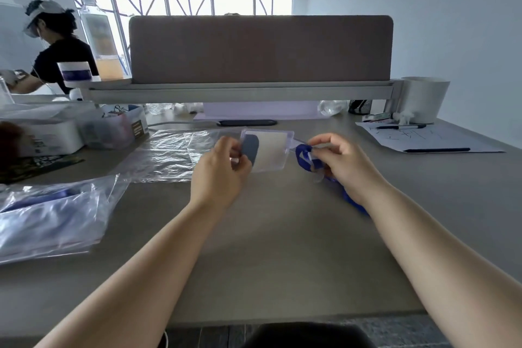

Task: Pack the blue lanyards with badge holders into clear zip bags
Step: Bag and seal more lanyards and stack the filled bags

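Observation:
My left hand [223,169] pinches the left edge of a clear badge holder [271,150] with a white card inside, held just above the desk. To its right, my right hand [343,162] grips the blue lanyard [306,157], whose strap trails down under my wrist to the desk. The lanyard's clip end meets the holder's right corner. Empty clear zip bags [169,155] lie flat on the desk behind my left hand. At the left edge a pile of clear bags [53,215] holds blue lanyards.
Boxes and small containers [113,127] stand at the back left. A grey desk divider [260,48] runs along the back. Papers with pens [423,137] and a white cup [423,99] sit at the right. Another person [53,48] works at far left.

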A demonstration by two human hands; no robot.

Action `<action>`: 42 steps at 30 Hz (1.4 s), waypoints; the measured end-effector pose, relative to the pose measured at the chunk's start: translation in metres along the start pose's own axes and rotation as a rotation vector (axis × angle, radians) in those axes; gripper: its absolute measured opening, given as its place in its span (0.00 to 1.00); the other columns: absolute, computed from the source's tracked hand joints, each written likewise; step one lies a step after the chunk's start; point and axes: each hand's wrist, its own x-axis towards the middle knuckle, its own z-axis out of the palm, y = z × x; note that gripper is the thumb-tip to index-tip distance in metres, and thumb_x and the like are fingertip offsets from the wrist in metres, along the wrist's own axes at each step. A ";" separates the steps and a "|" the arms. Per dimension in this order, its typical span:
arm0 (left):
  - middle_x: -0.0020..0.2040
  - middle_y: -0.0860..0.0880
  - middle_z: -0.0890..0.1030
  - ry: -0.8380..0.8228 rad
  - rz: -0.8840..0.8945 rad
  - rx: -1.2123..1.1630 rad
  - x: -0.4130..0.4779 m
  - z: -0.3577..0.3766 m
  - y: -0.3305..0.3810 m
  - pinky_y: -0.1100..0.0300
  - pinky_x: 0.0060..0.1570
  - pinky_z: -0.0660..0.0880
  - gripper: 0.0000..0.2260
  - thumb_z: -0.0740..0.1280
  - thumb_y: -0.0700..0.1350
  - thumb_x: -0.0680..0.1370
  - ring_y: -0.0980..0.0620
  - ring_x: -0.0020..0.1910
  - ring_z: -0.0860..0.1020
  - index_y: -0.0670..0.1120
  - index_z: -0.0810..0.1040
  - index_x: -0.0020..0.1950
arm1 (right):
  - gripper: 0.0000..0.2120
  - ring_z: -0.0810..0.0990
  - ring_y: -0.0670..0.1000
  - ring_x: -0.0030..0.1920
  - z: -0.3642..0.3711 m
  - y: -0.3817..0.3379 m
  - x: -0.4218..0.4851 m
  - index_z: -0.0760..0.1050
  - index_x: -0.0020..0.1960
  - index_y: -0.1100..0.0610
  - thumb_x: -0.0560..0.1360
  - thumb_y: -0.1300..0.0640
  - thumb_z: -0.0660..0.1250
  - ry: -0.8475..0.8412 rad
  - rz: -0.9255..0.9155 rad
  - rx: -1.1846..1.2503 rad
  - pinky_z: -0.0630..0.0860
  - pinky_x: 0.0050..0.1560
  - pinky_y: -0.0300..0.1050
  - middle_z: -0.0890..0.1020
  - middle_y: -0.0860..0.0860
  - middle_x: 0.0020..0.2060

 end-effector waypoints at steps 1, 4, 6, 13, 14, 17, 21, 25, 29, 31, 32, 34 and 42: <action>0.43 0.52 0.79 0.011 -0.037 -0.041 0.001 0.000 -0.001 0.61 0.39 0.67 0.07 0.67 0.43 0.74 0.48 0.44 0.80 0.45 0.75 0.51 | 0.09 0.78 0.50 0.38 0.001 -0.001 -0.001 0.78 0.45 0.52 0.77 0.64 0.62 -0.018 0.003 0.043 0.74 0.37 0.40 0.81 0.55 0.43; 0.42 0.53 0.78 0.026 -0.118 -0.121 0.004 0.000 0.000 0.61 0.38 0.64 0.06 0.68 0.42 0.73 0.49 0.42 0.79 0.46 0.73 0.48 | 0.12 0.76 0.52 0.41 0.003 -0.001 0.000 0.80 0.44 0.53 0.77 0.66 0.61 -0.033 0.011 0.059 0.73 0.44 0.44 0.81 0.55 0.43; 0.43 0.51 0.80 0.011 -0.132 -0.168 0.005 0.002 0.001 0.60 0.38 0.66 0.07 0.68 0.42 0.72 0.49 0.41 0.80 0.47 0.71 0.46 | 0.14 0.75 0.53 0.42 0.003 0.000 0.000 0.81 0.45 0.53 0.76 0.67 0.60 -0.047 0.010 0.040 0.72 0.44 0.42 0.82 0.57 0.42; 0.46 0.51 0.82 -0.072 -0.145 -0.254 0.004 0.010 -0.003 0.47 0.45 0.78 0.10 0.66 0.47 0.69 0.46 0.41 0.82 0.51 0.69 0.48 | 0.16 0.80 0.36 0.37 0.006 0.001 -0.004 0.81 0.49 0.51 0.75 0.70 0.62 -0.082 -0.120 -0.067 0.72 0.39 0.28 0.84 0.45 0.42; 0.47 0.51 0.81 -0.077 -0.152 -0.267 0.004 0.009 -0.003 0.46 0.45 0.79 0.12 0.65 0.48 0.68 0.46 0.42 0.82 0.52 0.68 0.49 | 0.16 0.81 0.38 0.39 0.007 0.002 -0.004 0.81 0.47 0.49 0.75 0.69 0.63 -0.067 -0.153 -0.098 0.73 0.41 0.30 0.84 0.45 0.43; 0.50 0.52 0.80 -0.100 -0.157 -0.276 0.002 0.009 0.000 0.46 0.46 0.78 0.15 0.67 0.44 0.70 0.47 0.45 0.81 0.54 0.66 0.53 | 0.17 0.81 0.41 0.42 0.007 0.006 -0.003 0.81 0.46 0.45 0.75 0.67 0.64 -0.034 -0.217 -0.160 0.75 0.47 0.35 0.84 0.44 0.43; 0.54 0.49 0.77 -0.139 -0.142 -0.336 0.001 0.009 0.000 0.44 0.46 0.79 0.25 0.66 0.41 0.72 0.45 0.45 0.81 0.61 0.61 0.63 | 0.09 0.79 0.43 0.42 0.009 0.005 -0.003 0.82 0.50 0.51 0.74 0.62 0.68 -0.017 -0.314 -0.323 0.72 0.46 0.34 0.82 0.47 0.42; 0.55 0.51 0.75 -0.188 -0.095 -0.378 0.000 0.007 0.003 0.45 0.43 0.80 0.26 0.63 0.35 0.73 0.47 0.38 0.82 0.64 0.65 0.61 | 0.04 0.74 0.46 0.47 0.010 0.006 -0.001 0.82 0.48 0.55 0.73 0.57 0.71 0.063 -0.437 -0.460 0.68 0.48 0.32 0.75 0.43 0.44; 0.57 0.56 0.76 -0.201 -0.059 -0.343 0.001 0.010 0.003 0.47 0.47 0.79 0.17 0.62 0.36 0.73 0.49 0.40 0.80 0.57 0.73 0.53 | 0.05 0.77 0.45 0.45 0.014 0.003 -0.005 0.79 0.50 0.56 0.75 0.56 0.67 0.010 -0.470 -0.507 0.68 0.49 0.40 0.81 0.46 0.44; 0.53 0.59 0.77 -0.183 -0.062 -0.369 0.002 0.011 0.003 0.50 0.48 0.79 0.15 0.62 0.37 0.74 0.50 0.41 0.79 0.56 0.75 0.52 | 0.05 0.78 0.45 0.42 0.015 0.001 -0.007 0.79 0.50 0.55 0.76 0.56 0.67 -0.012 -0.488 -0.503 0.70 0.48 0.43 0.82 0.45 0.41; 0.50 0.61 0.77 -0.165 -0.060 -0.385 0.002 0.011 0.003 0.55 0.48 0.79 0.13 0.62 0.38 0.75 0.53 0.41 0.79 0.56 0.76 0.51 | 0.05 0.79 0.47 0.42 0.016 0.001 -0.007 0.79 0.50 0.54 0.76 0.56 0.67 -0.012 -0.509 -0.512 0.72 0.49 0.45 0.82 0.45 0.39; 0.45 0.63 0.77 -0.140 -0.043 -0.376 0.002 0.010 0.004 0.70 0.42 0.72 0.09 0.63 0.41 0.77 0.61 0.40 0.77 0.56 0.76 0.47 | 0.06 0.79 0.51 0.43 0.016 0.002 -0.006 0.80 0.51 0.53 0.76 0.56 0.67 -0.010 -0.537 -0.539 0.73 0.49 0.51 0.82 0.47 0.39; 0.48 0.55 0.81 -0.184 -0.002 -0.438 -0.001 0.011 0.005 0.52 0.45 0.79 0.11 0.76 0.51 0.67 0.49 0.41 0.82 0.58 0.78 0.45 | 0.11 0.77 0.46 0.44 0.022 0.001 -0.005 0.81 0.53 0.49 0.75 0.49 0.63 -0.041 -0.601 -0.504 0.73 0.51 0.54 0.79 0.39 0.39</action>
